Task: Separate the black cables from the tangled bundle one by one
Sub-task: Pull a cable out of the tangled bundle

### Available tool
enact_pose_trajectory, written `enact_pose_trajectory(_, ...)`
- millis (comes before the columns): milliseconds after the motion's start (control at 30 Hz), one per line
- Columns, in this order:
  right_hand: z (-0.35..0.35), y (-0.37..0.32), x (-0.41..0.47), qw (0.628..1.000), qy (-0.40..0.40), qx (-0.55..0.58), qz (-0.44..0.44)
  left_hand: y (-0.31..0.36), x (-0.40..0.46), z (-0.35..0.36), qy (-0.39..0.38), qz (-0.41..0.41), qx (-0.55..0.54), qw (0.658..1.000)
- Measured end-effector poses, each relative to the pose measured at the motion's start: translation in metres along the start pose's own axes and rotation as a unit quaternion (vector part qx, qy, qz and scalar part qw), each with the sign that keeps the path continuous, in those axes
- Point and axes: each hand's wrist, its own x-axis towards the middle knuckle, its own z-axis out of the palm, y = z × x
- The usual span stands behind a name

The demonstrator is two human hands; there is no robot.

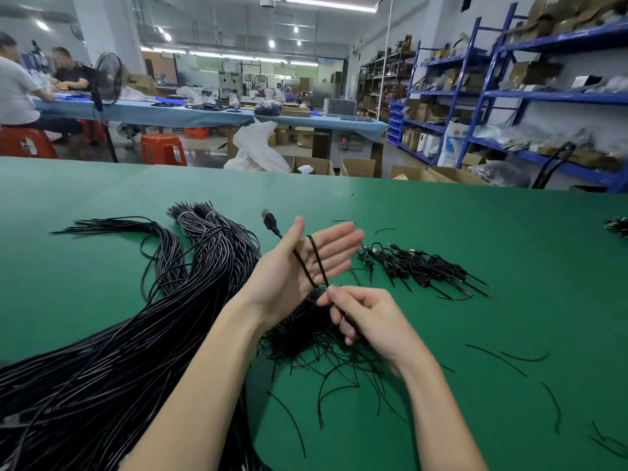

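A big bundle of long black cables (112,351) lies across the left of the green table (475,232). My left hand (299,266) is raised palm up with straight fingers; one black cable (317,258) loops over its palm, its USB plug (269,219) sticking out past the thumb. My right hand (367,317) pinches the same cable just below the left palm, fingers curled round it. A tangle of thin black wires (312,338) lies under both hands.
A pile of short coiled cables with plugs (418,266) lies right of my hands. Loose wire offcuts (509,358) are scattered at the right. Another small cable heap (616,226) sits at the far right edge. Cardboard boxes, blue shelves and seated people are beyond the table.
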Motion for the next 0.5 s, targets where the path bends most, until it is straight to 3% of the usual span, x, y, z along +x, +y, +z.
enact_pose_trajectory(67, -0.006, 0.002, -0.001, 0.997, 0.019, -0.075, 0.012, 0.005, -0.007, -0.001, -0.05, -0.03, -0.011, 0.998)
enact_pose_trajectory(133, -0.017, 0.002, -0.003, 0.981, 0.045, -0.19, 0.004, 0.008, -0.013, 0.002, -0.098, -0.096, 0.064, 0.989)
enact_pose_trajectory(233, -0.028, -0.002, -0.004, 0.916, 0.048, -0.397, -0.022, 0.009, -0.016, 0.006, -0.169, -0.211, 0.176, 0.947)
enact_pose_trajectory(333, -0.033, -0.017, -0.007, 0.903, 0.065, -0.425, -0.008, 0.013, -0.017, 0.006, -0.163, -0.267, 0.194, 0.93)
enact_pose_trajectory(500, -0.027, -0.028, -0.007, 0.888, 0.1, -0.444, -0.063, 0.018, -0.017, 0.007, -0.091, -0.29, 0.281, 0.91)
